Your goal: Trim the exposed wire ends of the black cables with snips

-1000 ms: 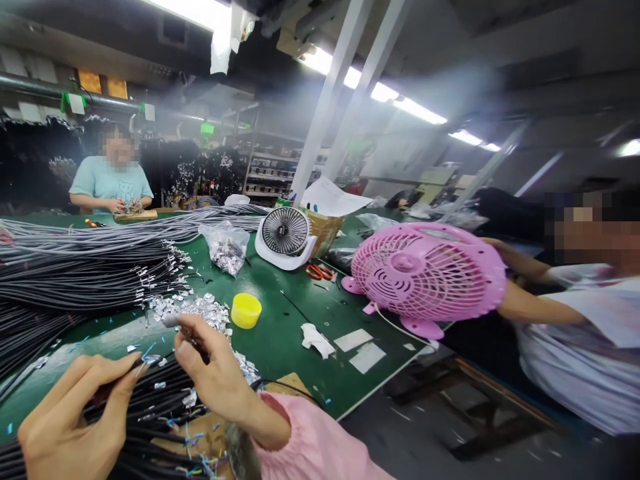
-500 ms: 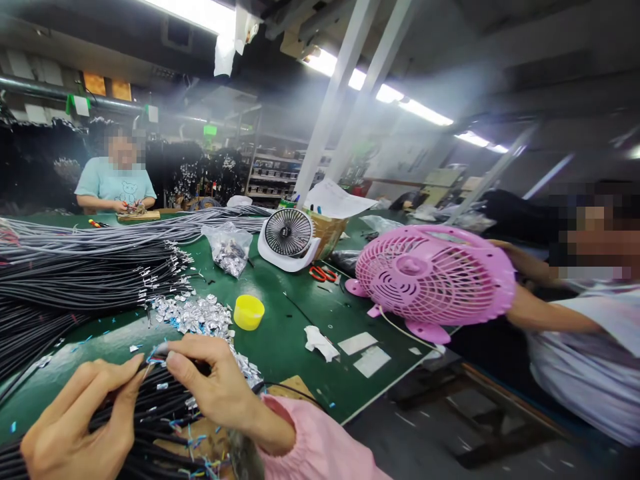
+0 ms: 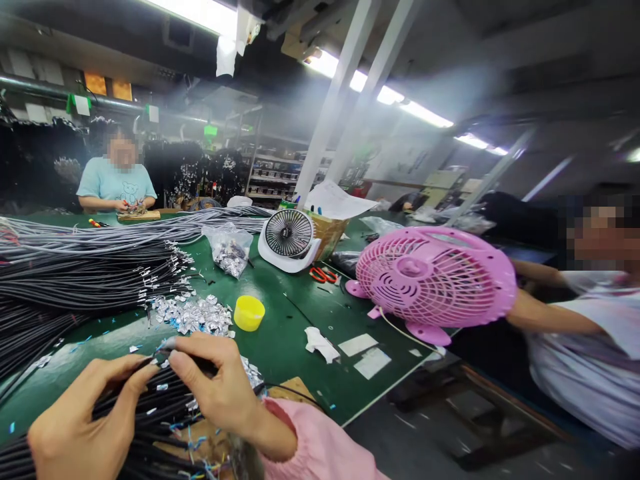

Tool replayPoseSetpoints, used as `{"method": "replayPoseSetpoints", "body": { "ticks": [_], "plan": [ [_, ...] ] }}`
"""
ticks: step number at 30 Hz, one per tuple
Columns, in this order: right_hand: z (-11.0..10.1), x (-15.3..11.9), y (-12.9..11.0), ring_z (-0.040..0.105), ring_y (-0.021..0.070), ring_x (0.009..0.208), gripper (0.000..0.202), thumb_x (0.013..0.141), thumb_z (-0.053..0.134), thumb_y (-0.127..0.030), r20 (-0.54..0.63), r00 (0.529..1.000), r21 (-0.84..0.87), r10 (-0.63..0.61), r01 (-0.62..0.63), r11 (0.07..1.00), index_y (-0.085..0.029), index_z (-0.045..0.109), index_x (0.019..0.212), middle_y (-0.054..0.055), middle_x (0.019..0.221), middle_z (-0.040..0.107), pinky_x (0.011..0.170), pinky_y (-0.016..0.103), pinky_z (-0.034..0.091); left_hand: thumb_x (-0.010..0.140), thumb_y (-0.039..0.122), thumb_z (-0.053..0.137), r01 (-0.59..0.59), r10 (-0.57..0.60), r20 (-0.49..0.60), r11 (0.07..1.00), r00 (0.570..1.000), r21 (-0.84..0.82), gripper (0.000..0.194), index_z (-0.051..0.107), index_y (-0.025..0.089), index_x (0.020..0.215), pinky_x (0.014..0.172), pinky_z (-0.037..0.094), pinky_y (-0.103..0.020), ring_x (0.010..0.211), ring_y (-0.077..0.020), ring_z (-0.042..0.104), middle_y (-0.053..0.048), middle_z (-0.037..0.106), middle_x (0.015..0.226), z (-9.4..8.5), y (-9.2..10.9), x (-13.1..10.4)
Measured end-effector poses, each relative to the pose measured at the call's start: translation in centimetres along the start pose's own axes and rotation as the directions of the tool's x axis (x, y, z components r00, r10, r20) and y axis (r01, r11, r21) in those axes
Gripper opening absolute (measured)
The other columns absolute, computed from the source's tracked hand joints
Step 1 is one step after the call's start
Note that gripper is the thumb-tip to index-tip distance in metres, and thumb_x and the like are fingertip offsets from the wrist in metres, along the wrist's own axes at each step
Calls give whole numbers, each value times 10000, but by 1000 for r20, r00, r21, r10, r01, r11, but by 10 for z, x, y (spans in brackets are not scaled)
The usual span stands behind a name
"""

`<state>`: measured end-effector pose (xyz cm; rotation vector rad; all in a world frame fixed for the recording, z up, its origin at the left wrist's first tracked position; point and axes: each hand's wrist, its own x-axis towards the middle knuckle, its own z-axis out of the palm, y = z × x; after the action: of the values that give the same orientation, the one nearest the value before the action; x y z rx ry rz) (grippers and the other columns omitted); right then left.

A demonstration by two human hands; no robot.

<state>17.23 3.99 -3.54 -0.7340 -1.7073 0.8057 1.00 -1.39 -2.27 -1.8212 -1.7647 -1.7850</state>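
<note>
Drawn slightly nearer since a second ago: left hand, right hand | both pinched closed on black cable end | atop black cable bundle, green table near edge | beside foil scraps, yellow cap

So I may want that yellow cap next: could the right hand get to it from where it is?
Probably yes: the yellow cap sits just beyond the right hand, with only foil scraps alongside, nothing between.

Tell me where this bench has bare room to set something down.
Bare green mat lies between the yellow cap, the white fan and the paper scraps. Crowded: cable bundles on the left, foil bits, and both hands' cables.
</note>
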Motion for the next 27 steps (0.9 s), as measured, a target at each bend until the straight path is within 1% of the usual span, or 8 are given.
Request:
{"method": "replayPoseSetpoints", "body": {
  "ticks": [5, 10, 13, 15, 18, 20, 24, 27],
  "plan": [
    [0, 0, -1, 610, 173, 615, 246, 963, 641, -351, -27, 991, -117, -135, 131, 985, -209, 801, 843, 49, 708, 728, 604, 289, 512, 854, 464, 663, 79, -54, 176, 987, 983, -139, 245, 767, 289, 717, 469, 476, -185, 440, -116, 598, 76, 649, 523, -5, -6, 10],
    [0, 1, -5, 617, 167, 613, 280, 975, 599, -347, 17, 983, -133, -182, 182, 974, -212, 780, 809, 43, 707, 731, 573, 277, 473, 851, 721, 539, 290, -195, 460, 946, 866, -145, 585, 665, 230, 559, 389, 431, -199, 407, -121, 512, 28, 553, 471, -11, -4, 22],
    [-2, 4, -9, 573, 147, 560, 307, 976, 599, -351, 36, 983, -113, -179, 182, 977, -204, 753, 755, 24, 648, 693, 520, 259, 420, 795, 847, 502, 355, -255, 469, 925, 846, -137, 711, 570, 216, 475, 346, 361, -196, 371, -97, 410, 35, 452, 417, -11, -4, 23],
    [-3, 5, -9, 555, 141, 559, 290, 980, 592, -331, 4, 987, -122, -164, 163, 979, -196, 744, 774, 17, 645, 674, 520, 257, 400, 759, 826, 588, 364, -275, 402, 917, 873, -163, 668, 577, 215, 489, 371, 400, -193, 400, -108, 480, 23, 533, 450, -9, -3, 20],
    [-3, 6, -7, 547, 141, 575, 285, 994, 575, -360, -31, 989, -147, -145, 139, 979, -194, 715, 810, 11, 665, 649, 527, 253, 404, 753, 670, 724, 276, -219, 242, 932, 945, -234, 465, 686, 233, 598, 430, 469, -195, 476, -138, 608, 22, 677, 563, -4, -1, 13],
    [-3, 5, -3, 534, 140, 568, 257, 978, 612, -391, -14, 989, -163, -147, 143, 976, -198, 705, 838, 2, 666, 627, 520, 251, 405, 822, 537, 720, 151, -105, 194, 959, 975, -241, 299, 750, 263, 706, 472, 487, -185, 493, -126, 635, 50, 700, 604, -1, 0, 9],
    [-2, 4, 2, 559, 149, 614, 178, 942, 649, -311, 28, 980, -199, -196, 197, 960, -196, 691, 812, 12, 700, 627, 579, 261, 441, 904, 423, 652, -79, 119, 223, 981, 967, -178, 214, 769, 294, 780, 528, 497, -160, 533, -103, 670, 70, 722, 663, 0, 2, 10],
    [-2, 6, 1, 579, 139, 641, 189, 971, 591, -253, 74, 951, -190, -300, 309, 932, -189, 678, 815, 21, 732, 638, 597, 240, 459, 933, 439, 614, -127, 154, 221, 983, 963, -130, 267, 749, 287, 759, 525, 493, -156, 523, -100, 661, 71, 708, 639, -2, 4, 15]
  ]
}}
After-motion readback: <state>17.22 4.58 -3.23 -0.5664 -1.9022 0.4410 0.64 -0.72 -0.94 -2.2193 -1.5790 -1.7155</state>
